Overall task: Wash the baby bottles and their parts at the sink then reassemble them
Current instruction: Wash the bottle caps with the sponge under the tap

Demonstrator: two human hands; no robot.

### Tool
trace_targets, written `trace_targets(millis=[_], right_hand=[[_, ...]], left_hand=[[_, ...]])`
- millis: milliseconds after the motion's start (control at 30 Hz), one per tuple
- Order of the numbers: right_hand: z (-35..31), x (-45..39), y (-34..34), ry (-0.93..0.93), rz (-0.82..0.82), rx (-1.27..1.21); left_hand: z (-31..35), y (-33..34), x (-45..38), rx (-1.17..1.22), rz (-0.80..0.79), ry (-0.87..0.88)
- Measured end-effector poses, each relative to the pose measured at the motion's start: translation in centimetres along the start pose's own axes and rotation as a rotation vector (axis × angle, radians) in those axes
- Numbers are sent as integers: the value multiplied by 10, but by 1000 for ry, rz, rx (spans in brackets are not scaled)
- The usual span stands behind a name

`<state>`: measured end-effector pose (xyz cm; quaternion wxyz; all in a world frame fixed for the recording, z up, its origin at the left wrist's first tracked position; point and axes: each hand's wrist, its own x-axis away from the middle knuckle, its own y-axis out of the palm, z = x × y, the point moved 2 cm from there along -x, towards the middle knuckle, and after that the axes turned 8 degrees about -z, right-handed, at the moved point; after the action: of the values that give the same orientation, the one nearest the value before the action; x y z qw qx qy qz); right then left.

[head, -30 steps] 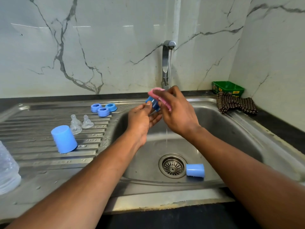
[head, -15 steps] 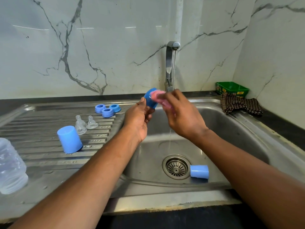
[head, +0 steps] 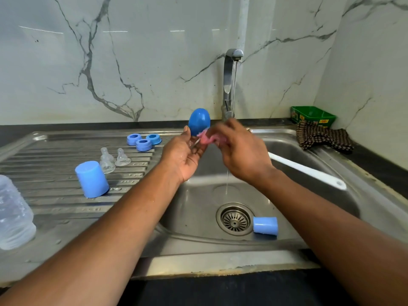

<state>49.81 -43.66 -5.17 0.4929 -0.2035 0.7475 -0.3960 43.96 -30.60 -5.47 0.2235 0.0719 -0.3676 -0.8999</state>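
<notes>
My left hand (head: 183, 155) holds a dark blue bottle cap (head: 199, 121) over the sink, its closed end turned toward me. My right hand (head: 240, 151) grips a bottle brush by its pink sponge head (head: 207, 138), which touches the cap's lower edge. The brush's white handle (head: 309, 171) sticks out to the right. A light blue cap (head: 92, 179) stands on the drainboard. Another cap (head: 265, 225) lies on its side in the basin. Three blue collar rings (head: 143, 141) and clear nipples (head: 114, 160) sit on the drainboard. A clear bottle (head: 13, 213) stands at the far left.
The tap (head: 229, 85) runs a thin stream into the steel sink (head: 198, 208), just behind my hands, toward the drain (head: 235, 218). A brown checked cloth (head: 322, 135) and a green box (head: 313, 115) lie at the back right corner. Marble walls close off the back and right.
My left hand has lifted the blue cap and turned its closed end toward me. The pink brush head has slid from on top of the cap to its lower edge.
</notes>
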Motion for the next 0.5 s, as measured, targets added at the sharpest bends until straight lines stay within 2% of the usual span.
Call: trace_targets(millis=[33,100,233,300,400,433,500], right_hand=[[3,-3,-1,77,70,-96],[11,-6,0,198,111,-355],[18,-6,-5,396,29,-877],[23,-7,-11,450,-9,-1032],[26,-9,-16,401,-2,-1084],[23,-8,-17,343,11,-1018],[15,-3,-15,175,15,-704]], left_hand=[[1,0,-1,-20,-2,10],[-1,1,-2,-119,-17,27],[-5,5,1,-411,-205,111],[-3,1,0,-618,-252,204],[-2,-7,-1,-925,-269,334],[-4,-9,-2,-964,-276,363],[-7,-9,-3,-994,-298,415]])
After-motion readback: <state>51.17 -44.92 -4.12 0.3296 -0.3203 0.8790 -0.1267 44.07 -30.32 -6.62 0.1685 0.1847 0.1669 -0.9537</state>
